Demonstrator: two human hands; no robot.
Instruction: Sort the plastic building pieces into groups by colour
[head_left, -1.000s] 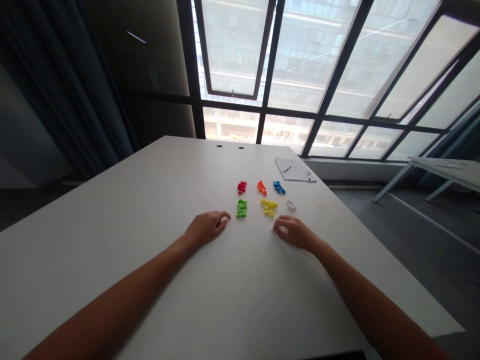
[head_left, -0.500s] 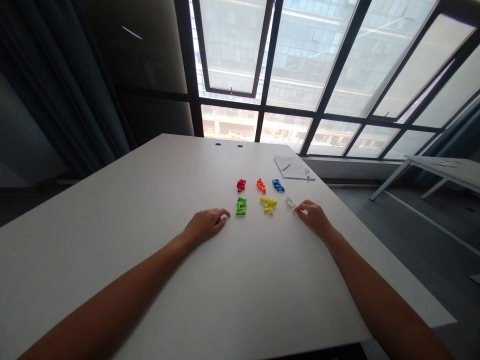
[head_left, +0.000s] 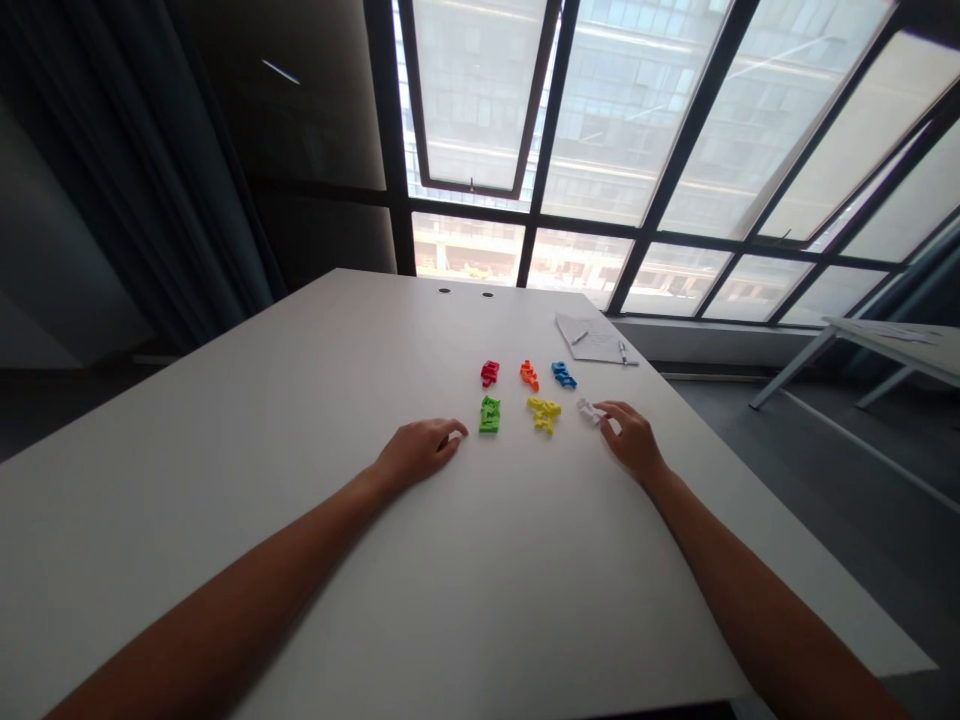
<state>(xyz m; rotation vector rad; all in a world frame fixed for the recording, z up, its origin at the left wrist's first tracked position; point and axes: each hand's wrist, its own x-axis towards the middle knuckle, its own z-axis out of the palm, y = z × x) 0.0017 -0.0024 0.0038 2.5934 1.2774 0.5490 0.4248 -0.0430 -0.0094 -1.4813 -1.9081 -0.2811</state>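
Observation:
Small plastic pieces lie in colour groups on the white table (head_left: 300, 420): red (head_left: 490, 373), orange (head_left: 529, 375) and blue (head_left: 563, 375) in the far row, green (head_left: 490, 414), yellow (head_left: 543, 411) and white (head_left: 588, 410) in the near row. My left hand (head_left: 418, 450) rests on the table just left of the green group, fingers curled, nothing visible in them. My right hand (head_left: 631, 435) lies beside the white pieces, its fingertips touching them in a loose pinch.
A sheet of paper (head_left: 592, 338) with a pen (head_left: 622, 351) lies at the table's far right corner. Two round cable holes (head_left: 465, 292) sit near the far edge. A second table (head_left: 892, 340) stands to the right, large windows behind.
My right hand has slid from in front of the yellow pieces rightward and away, up to the white pieces. My left hand has stayed where it was.

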